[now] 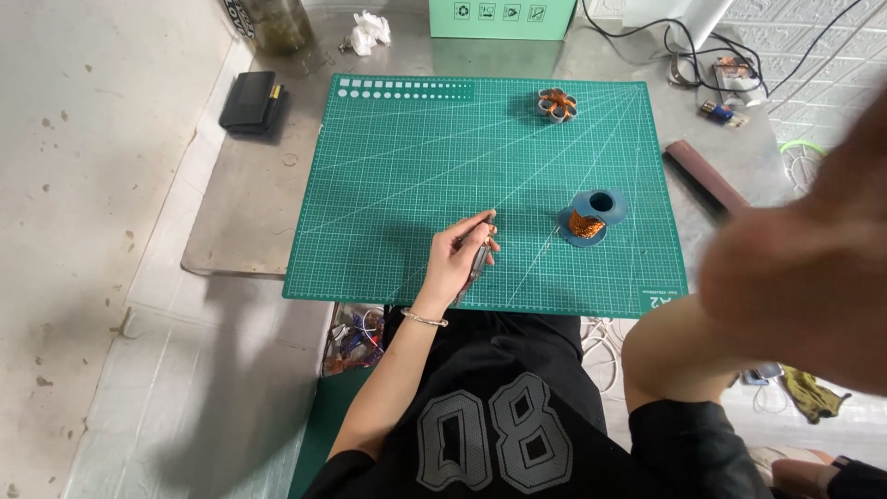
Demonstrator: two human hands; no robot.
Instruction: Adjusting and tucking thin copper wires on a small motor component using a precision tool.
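Soft daylight, one big blur at the right edge.

The light is even and fairly bright, with no hard glare. The green cutting mat (480, 185) in the middle of the frame is sharp, its grid lines crisp. A broad, soft-edged shadow lies over the pale floor (83, 231) at lower left, under the desk (249, 212) edge, and small shadows sit to the left of the things on the mat, so the light seems to come from the right. The right hand (813, 268), close to the lens at the right of the frame, is a smeared, out-of-focus mass. The left hand (459, 259) is sharp. Straight edges bow slightly towards the corners.
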